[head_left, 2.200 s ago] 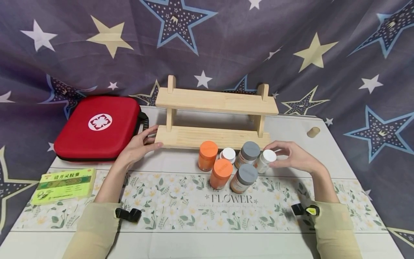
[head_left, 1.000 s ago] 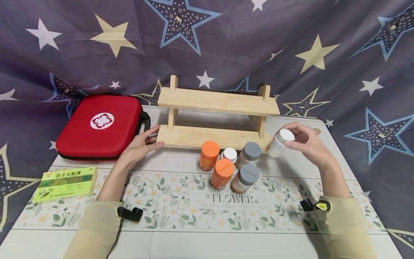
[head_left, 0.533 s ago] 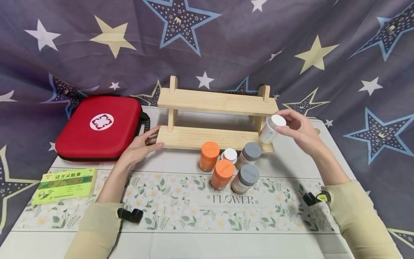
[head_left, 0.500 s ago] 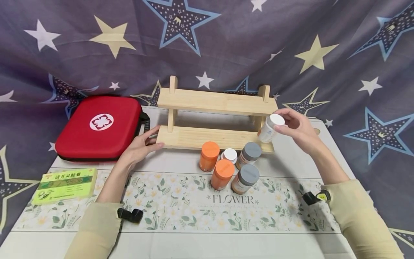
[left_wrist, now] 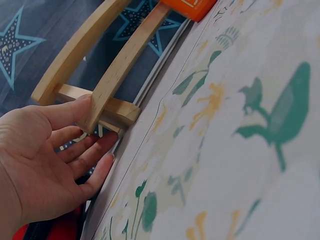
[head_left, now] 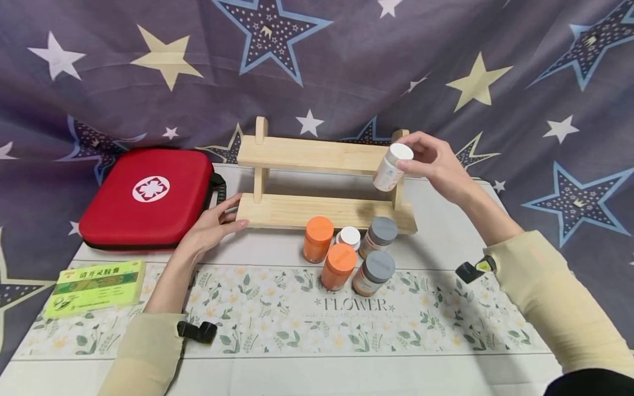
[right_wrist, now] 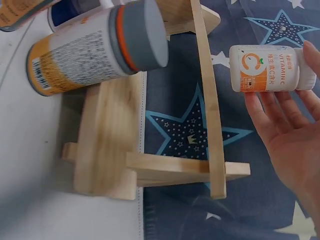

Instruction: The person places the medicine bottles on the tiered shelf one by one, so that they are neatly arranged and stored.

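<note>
My right hand (head_left: 436, 159) grips a small white-capped vitamin C bottle (head_left: 387, 171) by its cap end, tilted, in front of the right part of the wooden rack's upper shelf (head_left: 312, 154). In the right wrist view, the bottle's orange and white label (right_wrist: 265, 69) faces the camera, thumb and fingers around the cap. My left hand (head_left: 210, 226) holds the left end of the lower shelf (head_left: 307, 212). In the left wrist view, its thumb lies on the plank end (left_wrist: 97, 107) with the fingers on the other side.
Before the rack stand two orange jars (head_left: 318, 239), two grey-lidded jars (head_left: 381, 236) and another white-capped bottle (head_left: 349, 237). On the left lie a red first-aid case (head_left: 148, 220) and a green medicine box (head_left: 94, 287). A starry cloth (head_left: 346, 66) hangs behind.
My right hand has lifted the vitamin C bottle from beside the grey-lidded jars, first rightward, then up and left to the upper shelf's height. My left hand stays at the rack's left end.
</note>
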`<action>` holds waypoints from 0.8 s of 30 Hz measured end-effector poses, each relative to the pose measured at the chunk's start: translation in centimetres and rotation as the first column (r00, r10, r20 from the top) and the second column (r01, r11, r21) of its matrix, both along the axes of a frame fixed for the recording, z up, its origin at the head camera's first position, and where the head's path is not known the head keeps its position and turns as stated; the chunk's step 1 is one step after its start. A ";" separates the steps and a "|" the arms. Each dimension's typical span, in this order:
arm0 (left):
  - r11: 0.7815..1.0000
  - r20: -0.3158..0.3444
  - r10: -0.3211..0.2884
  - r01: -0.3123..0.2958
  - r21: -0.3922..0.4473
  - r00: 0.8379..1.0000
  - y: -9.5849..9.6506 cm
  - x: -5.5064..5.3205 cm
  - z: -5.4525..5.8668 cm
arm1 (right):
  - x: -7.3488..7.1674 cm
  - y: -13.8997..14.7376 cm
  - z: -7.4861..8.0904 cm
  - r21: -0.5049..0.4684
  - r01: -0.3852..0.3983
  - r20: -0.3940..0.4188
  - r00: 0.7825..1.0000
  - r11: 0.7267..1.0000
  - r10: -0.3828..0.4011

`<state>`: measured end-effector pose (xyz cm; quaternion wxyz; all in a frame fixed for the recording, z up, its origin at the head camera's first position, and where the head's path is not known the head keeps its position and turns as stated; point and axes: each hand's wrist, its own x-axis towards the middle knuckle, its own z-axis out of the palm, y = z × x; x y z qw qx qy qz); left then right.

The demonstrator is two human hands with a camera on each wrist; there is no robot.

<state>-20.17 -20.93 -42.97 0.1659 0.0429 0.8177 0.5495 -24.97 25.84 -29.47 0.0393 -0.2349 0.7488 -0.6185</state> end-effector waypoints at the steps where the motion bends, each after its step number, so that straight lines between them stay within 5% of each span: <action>1: 1.000 0.003 0.001 -0.001 -0.002 1.000 0.0 0.0 0.0 | -0.2 -0.2 0.2 0.007 -0.004 0.002 1.000 1.000 0.004; 24: 1.000 -0.005 -0.003 0.003 -0.004 1.000 0.2 -0.1 0.1 | -5.7 -9.5 3.5 0.121 -0.042 0.034 0.999 0.992 0.039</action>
